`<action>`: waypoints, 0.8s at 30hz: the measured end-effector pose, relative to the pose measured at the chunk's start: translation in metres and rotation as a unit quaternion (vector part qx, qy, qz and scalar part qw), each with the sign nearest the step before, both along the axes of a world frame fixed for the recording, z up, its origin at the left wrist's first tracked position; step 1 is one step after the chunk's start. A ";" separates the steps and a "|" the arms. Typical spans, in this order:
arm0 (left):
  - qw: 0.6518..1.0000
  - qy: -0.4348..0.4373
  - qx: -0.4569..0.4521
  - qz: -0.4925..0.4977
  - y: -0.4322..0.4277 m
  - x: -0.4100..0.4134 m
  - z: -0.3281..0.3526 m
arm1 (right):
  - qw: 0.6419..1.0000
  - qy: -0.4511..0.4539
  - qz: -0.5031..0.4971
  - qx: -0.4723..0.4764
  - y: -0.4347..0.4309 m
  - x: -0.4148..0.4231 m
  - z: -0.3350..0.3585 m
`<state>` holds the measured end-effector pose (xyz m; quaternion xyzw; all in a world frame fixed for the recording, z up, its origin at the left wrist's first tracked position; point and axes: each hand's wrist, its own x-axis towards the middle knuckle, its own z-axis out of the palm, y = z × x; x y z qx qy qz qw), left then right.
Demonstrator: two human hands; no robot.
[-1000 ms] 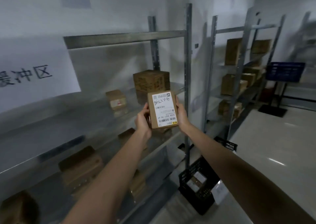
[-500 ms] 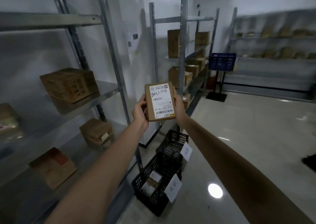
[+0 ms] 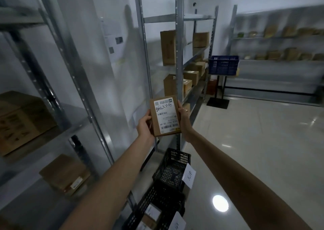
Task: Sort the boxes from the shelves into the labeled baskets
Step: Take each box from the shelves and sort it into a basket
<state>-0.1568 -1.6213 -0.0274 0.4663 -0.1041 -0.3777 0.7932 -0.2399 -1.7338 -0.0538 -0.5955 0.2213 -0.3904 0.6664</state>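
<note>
Both hands, left hand point(image 3: 145, 125) and right hand point(image 3: 183, 114), gripped the box point(image 3: 164, 116) by its edges, label up, probably to read it; the baskets point(image 3: 172, 168) sat below them.

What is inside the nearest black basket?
The nearest black plastic mesh basket holds a brown cardboard box with a white label. Its wall and the picture's bottom edge hide the rest, so I cannot count more.

matt cardboard box point(image 3: 164, 116), glossy floor point(image 3: 254, 150), metal shelving point(image 3: 178, 54)

Upright labelled cardboard box point(image 3: 164, 116), held aloft
</note>
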 end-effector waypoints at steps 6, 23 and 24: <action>0.999 0.037 0.014 0.021 -0.082 0.048 -0.015 | 0.999 0.019 0.016 0.042 -0.079 0.048 -0.012; 0.949 0.167 0.039 0.264 -0.223 0.143 -0.141 | 0.947 0.183 0.253 0.078 -0.243 0.199 -0.117; 0.944 0.174 0.044 0.277 -0.222 0.145 -0.149 | 0.942 0.188 0.268 0.078 -0.244 0.207 -0.127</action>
